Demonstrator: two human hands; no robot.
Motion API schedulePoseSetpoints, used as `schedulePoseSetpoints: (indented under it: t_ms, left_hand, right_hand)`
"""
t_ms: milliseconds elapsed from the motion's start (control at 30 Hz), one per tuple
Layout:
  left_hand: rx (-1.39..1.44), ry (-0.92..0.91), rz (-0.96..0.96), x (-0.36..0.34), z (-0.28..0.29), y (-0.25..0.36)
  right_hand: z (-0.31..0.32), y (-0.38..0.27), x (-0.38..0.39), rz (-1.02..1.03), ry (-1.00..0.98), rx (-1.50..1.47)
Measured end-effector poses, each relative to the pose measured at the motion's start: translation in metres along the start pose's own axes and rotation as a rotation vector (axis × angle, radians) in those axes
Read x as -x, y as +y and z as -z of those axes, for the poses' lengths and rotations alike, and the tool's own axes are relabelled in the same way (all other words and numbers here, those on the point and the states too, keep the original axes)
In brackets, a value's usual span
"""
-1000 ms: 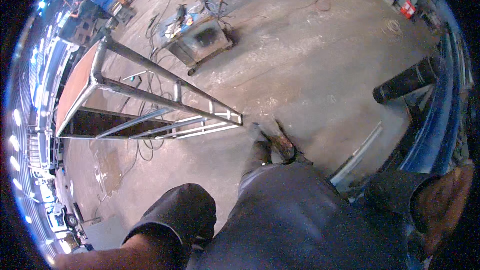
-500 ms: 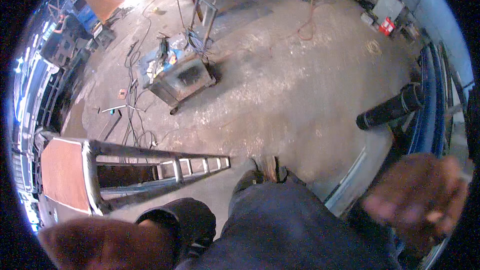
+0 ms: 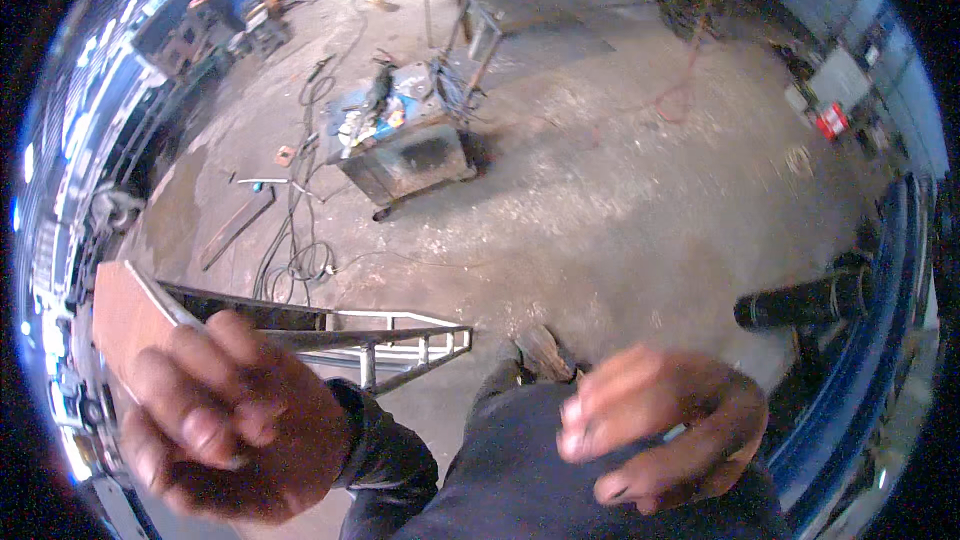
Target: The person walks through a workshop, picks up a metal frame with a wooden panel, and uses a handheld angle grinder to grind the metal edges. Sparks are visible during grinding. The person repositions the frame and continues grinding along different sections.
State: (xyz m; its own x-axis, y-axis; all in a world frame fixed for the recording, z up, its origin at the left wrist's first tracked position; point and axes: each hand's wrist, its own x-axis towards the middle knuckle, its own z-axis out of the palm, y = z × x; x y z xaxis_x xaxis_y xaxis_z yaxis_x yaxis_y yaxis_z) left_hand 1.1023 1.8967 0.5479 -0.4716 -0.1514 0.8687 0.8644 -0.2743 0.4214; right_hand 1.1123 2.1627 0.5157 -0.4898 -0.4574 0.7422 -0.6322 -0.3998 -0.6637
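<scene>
We see both hands held up in front of the body, each blurred at the fingers. Our left hand is half curled, its palm partly turned up; it overlaps the brown board closing the near end of the metal frame, but we cannot tell whether it touches it or holds anything. Our right hand is loosely bent, with a gap between thumb and fingers; a pale sliver shows there, and we cannot say whether it is gripped or merely behind. The frame lies to our left, its narrow-looking end by our shoe, probably set low so its rungs are within reach. Ahead, a metal box carries a dark tool and scraps; what seems a caster under one corner suggests it is meant to roll. Cables lie in loose loops on the floor beside it, perhaps for slack. At our right, a black tube lies against long blue beams, likely stacked there to leave walking room.
</scene>
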Motion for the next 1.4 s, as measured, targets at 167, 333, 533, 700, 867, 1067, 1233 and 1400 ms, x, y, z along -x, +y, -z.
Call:
schedulePoseSetpoints:
  t_ms: [167, 333, 533, 700, 867, 1067, 1233, 1400]
  left_hand:
    - [-0.152, 0.113, 0.137, 0.035, -0.034, -0.032]
    - [-0.230, 0.286, 0.187, 0.091, -0.112, -0.057]
    - [-0.400, 0.413, 0.279, 0.139, -0.177, -0.044]
    - [-0.489, 0.528, 0.392, 0.140, -0.209, -0.036]
    - [-0.566, 0.538, 0.492, 0.168, -0.215, -0.033]
    - [-1.097, 0.673, 0.330, 0.204, -0.123, 0.004]
    - [-1.320, 0.962, 0.457, 0.266, -0.004, 0.067]
    - [-1.208, 0.983, 0.537, 0.240, 0.040, 0.056]
  right_hand:
    - [0.051, -0.024, 0.055, -0.089, -0.521, -0.301]
    - [0.086, -0.054, 0.058, 0.059, -0.564, -0.353]
    - [0.188, -0.097, 0.111, -0.143, -0.607, -0.542]
    - [0.234, -0.127, 0.128, -0.095, -0.801, -0.556]
    - [0.205, -0.132, 0.102, 0.037, -0.921, -0.575]
    - [0.226, -0.088, 0.134, -0.089, -0.788, -0.459]
    - [0.240, -0.056, 0.172, -0.354, -0.566, -0.336]
    - [0.233, -0.037, 0.195, -0.694, -0.327, 0.045]
